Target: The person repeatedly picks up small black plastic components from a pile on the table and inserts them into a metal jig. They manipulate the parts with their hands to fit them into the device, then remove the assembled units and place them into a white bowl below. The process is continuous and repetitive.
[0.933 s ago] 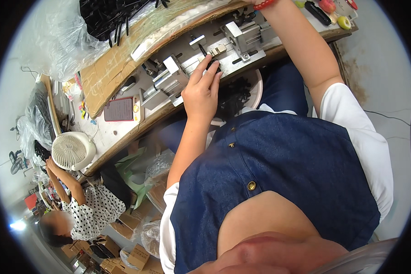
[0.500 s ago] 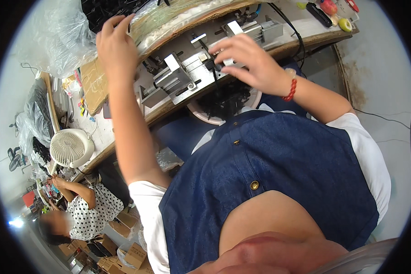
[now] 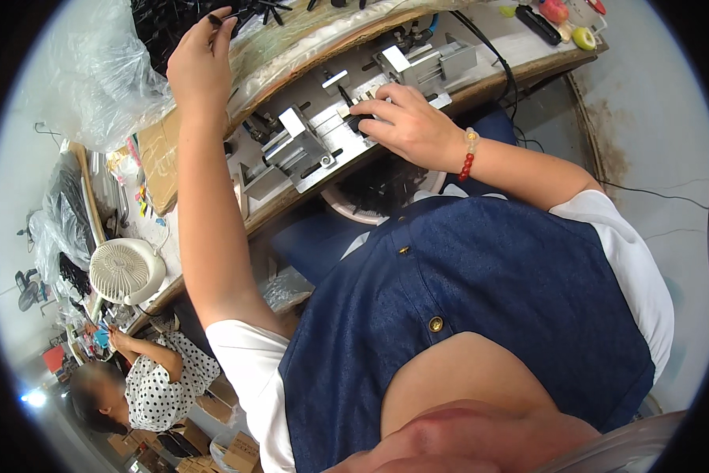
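Note:
My left hand point(image 3: 199, 72) is raised at the edge of a pile of black plastic parts point(image 3: 161, 24). Its thumb and fingertips pinch a small black piece point(image 3: 215, 20). My right hand point(image 3: 408, 126) rests on a silver metal fixture point(image 3: 328, 120), fingers curled over a small black part point(image 3: 355, 123) at its middle; the fingertips partly cover it. Metal clamp blocks stand at both sides, a left block point(image 3: 301, 135) and a right block point(image 3: 417, 65).
Below the bench edge sits a pink-rimmed basket point(image 3: 338, 206) with black pieces. A white fan point(image 3: 126, 270), a cardboard piece point(image 3: 159, 162) and clear plastic bags point(image 3: 94, 79) are at left. Black cables point(image 3: 500, 63) hang at right. A co-worker point(image 3: 161, 382) in a dotted top sits at lower left.
My left hand has risen slightly and now pinches a small black piece. My right hand has lowered, its spread fingers now curled over the black part on the fixture.

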A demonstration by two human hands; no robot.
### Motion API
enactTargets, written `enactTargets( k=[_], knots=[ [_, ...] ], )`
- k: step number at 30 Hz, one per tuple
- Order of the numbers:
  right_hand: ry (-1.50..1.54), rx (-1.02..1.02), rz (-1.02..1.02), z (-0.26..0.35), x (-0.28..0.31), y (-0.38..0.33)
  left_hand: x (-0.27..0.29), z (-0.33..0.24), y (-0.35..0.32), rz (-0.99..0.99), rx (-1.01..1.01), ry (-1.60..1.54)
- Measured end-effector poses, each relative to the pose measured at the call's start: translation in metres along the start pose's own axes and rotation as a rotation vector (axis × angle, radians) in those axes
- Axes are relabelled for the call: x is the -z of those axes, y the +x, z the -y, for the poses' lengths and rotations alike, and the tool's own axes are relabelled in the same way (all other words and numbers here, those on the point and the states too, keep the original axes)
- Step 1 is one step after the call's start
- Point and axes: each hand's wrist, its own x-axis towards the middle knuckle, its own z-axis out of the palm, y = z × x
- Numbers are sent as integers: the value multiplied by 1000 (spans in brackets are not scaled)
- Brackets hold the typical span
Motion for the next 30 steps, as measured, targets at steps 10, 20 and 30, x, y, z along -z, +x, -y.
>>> enactTargets(
  k=[10,20,30],
  knots=[
    [-143,33,-269,-152,59,93,16,-80,-76,-118,355,-1061],
    [314,39,-19,-153,43,127,-14,-121,-177,233,494,-903],
    [766,-213,-235,-95,60,110,-41,-124,-184,150,195,-366]
  ],
)
